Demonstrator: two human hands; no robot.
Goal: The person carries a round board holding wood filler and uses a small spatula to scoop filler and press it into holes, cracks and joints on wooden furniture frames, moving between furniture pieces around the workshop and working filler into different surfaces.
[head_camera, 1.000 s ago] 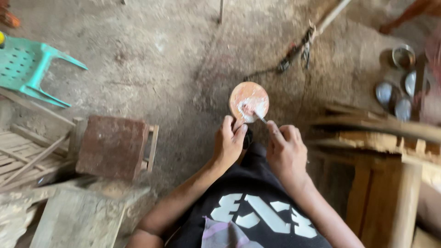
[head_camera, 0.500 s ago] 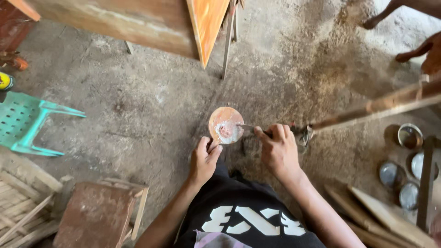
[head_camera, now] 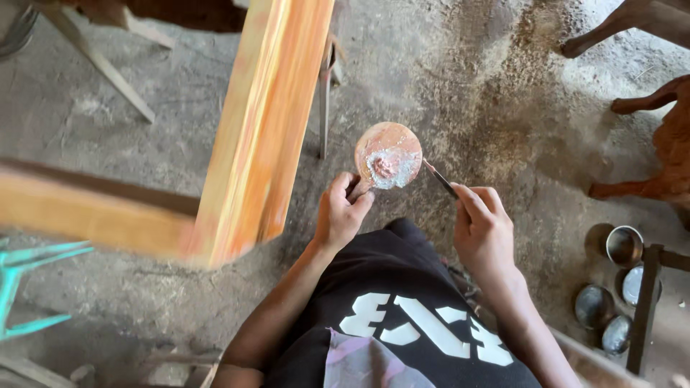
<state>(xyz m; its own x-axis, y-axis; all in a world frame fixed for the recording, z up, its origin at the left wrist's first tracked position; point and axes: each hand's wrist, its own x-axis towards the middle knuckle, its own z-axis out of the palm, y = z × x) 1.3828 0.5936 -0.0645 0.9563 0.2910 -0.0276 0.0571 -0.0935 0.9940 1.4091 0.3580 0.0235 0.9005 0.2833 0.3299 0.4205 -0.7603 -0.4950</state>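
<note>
Left hand closed around the edge of a round wooden disc, held above the dusty floor; a pale paste spread on the middle of the disc; right hand just right of the disc, pinching a thin dark tool, its tip touching the disc's right edge; an orange wooden beam left of the disc, blurred; small metal tins well right of the disc and lower, on the floor; green plastic stool far left of the disc.

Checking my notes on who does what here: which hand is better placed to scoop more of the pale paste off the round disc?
Right hand: it holds the thin blade beside the round wooden disc, which the left hand steadies.
</note>
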